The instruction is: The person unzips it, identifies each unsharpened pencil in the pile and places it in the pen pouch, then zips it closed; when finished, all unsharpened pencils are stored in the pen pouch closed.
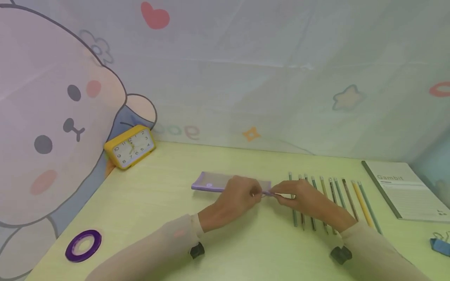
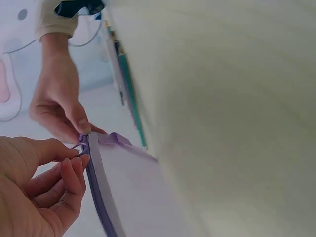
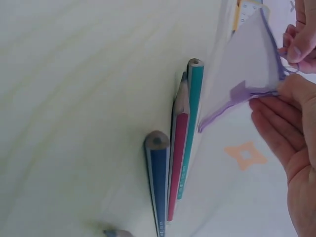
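Observation:
A translucent pencil pouch with purple edging and a zipper along its near side lies in the middle of the table. My right hand pinches the pouch's right corner at the zipper's end. Close beside it, the left hand pinches the small zipper pull between thumb and fingers. In the left wrist view the purple zipper runs away from the fingertips along the pouch's edge. The right wrist view shows the corner lifted, with the pouch's clear side stretched out from it.
A row of pencils lies under and beyond the right forearm. Right of them are a notebook and a blue binder clip. A yellow clock stands at the back left, a purple tape roll at the front left.

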`<control>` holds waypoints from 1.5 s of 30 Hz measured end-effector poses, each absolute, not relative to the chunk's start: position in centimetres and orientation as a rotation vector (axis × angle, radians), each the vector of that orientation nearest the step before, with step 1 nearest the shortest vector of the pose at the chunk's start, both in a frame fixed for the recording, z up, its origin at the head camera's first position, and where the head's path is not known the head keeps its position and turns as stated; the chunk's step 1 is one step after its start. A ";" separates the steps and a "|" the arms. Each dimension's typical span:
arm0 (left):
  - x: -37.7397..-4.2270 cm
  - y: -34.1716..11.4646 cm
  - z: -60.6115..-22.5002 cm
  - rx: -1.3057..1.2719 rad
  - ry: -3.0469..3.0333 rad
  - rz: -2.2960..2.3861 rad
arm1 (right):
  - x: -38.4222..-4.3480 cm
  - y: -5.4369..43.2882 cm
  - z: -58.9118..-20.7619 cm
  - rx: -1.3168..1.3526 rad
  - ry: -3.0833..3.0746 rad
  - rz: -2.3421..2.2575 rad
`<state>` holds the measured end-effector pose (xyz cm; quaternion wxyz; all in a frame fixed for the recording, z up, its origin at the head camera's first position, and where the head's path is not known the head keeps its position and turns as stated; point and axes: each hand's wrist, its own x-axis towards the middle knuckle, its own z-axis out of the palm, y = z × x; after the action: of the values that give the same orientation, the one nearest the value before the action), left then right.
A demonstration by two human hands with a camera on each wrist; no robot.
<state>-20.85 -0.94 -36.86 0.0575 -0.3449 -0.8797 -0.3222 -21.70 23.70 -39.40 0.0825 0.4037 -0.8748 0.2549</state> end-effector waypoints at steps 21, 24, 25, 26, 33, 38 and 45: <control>-20.0 -2.1 -35.5 -0.990 -2.672 -1.003 | -21.3 22.8 -38.5 1.274 -2.468 0.786; -20.0 -2.2 -35.4 -0.976 -2.691 -1.007 | -21.3 22.7 -38.4 1.286 -2.456 0.783; -20.0 -2.3 -35.3 -0.968 -2.698 -1.005 | -21.3 22.7 -38.4 1.292 -2.446 0.780; -20.0 -2.4 -35.3 -0.959 -2.706 -0.992 | -21.4 22.7 -38.5 1.296 -2.440 0.778; -20.2 -2.9 -34.7 -0.921 -2.776 -0.947 | -21.4 22.9 -38.5 1.273 -2.452 0.728; -20.3 -3.4 -34.5 -0.915 -2.783 -0.943 | -21.7 22.9 -38.3 1.266 -2.455 0.729; -20.7 -4.8 -34.3 -0.831 -2.797 -0.910 | -22.0 23.9 -39.0 1.210 -2.455 0.697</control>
<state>-20.69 -4.82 -34.35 0.0426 -0.2717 -0.9143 -0.2975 -22.03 23.92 -38.96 0.1579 0.4232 -0.8582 0.2437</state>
